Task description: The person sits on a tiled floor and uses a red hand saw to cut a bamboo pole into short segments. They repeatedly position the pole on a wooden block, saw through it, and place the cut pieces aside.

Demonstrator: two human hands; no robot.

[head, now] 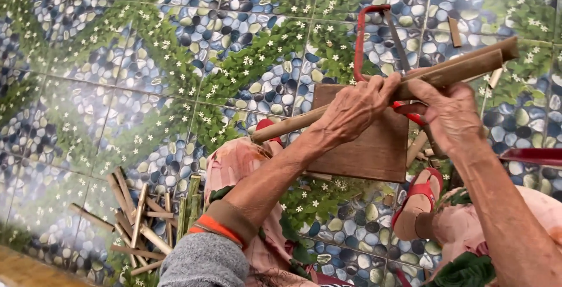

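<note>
Gripping the long bamboo stick (374, 96) with both hands, I keep my left hand (354, 111) wrapped around its middle and my right hand (448, 114) closed around it a little further up, so it lies slanted just above the wooden board (366, 149). To do this well, I judge I should hold it steady over the board, clear of the red-framed saw (374, 35) and my sandalled foot (418, 202) on the floor (117, 76).
</note>
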